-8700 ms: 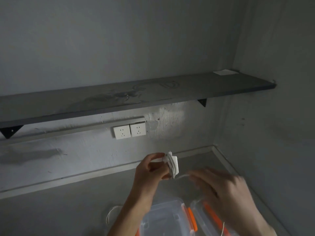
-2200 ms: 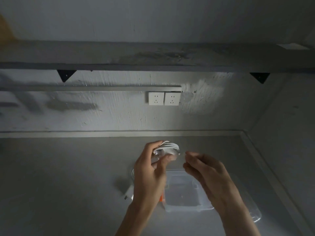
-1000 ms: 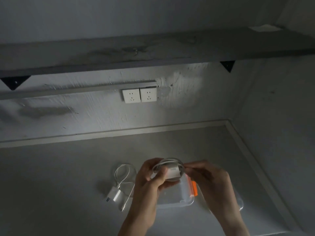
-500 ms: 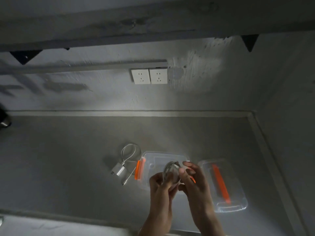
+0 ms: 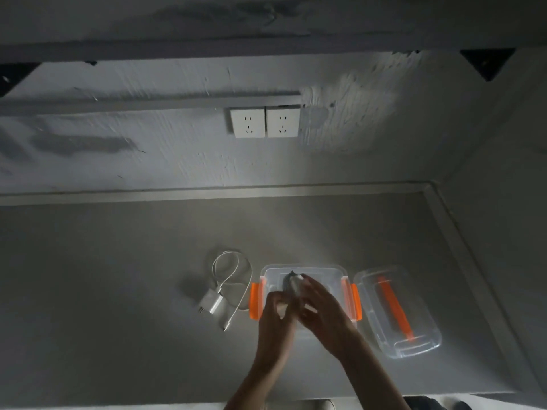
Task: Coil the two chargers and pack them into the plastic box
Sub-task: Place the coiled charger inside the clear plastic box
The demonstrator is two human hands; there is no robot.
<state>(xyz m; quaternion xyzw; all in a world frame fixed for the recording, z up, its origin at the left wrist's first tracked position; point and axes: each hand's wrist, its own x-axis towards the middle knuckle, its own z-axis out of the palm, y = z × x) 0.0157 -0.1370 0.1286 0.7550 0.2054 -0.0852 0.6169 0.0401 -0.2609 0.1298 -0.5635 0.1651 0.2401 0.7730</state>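
Both hands, left hand (image 5: 278, 306) and right hand (image 5: 321, 309), hold coiled white charger (image 5: 293, 287) over clear box (image 5: 337, 273); second charger (image 5: 220, 294) loose on table (image 5: 118, 276).

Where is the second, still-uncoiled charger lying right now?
In the head view, the uncoiled charger lies loose on the grey surface, just left of the open plastic box.

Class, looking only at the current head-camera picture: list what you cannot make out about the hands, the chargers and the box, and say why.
- Coiled charger, head view: mostly covered by the right hand; motion-blurred.
- Left hand: whether it grips anything is blurred.
- Plastic box floor: hidden by both hands.
- Second charger: plug type at the cable tip too small.
- Lid: dim; orange strip's attachment unclear.
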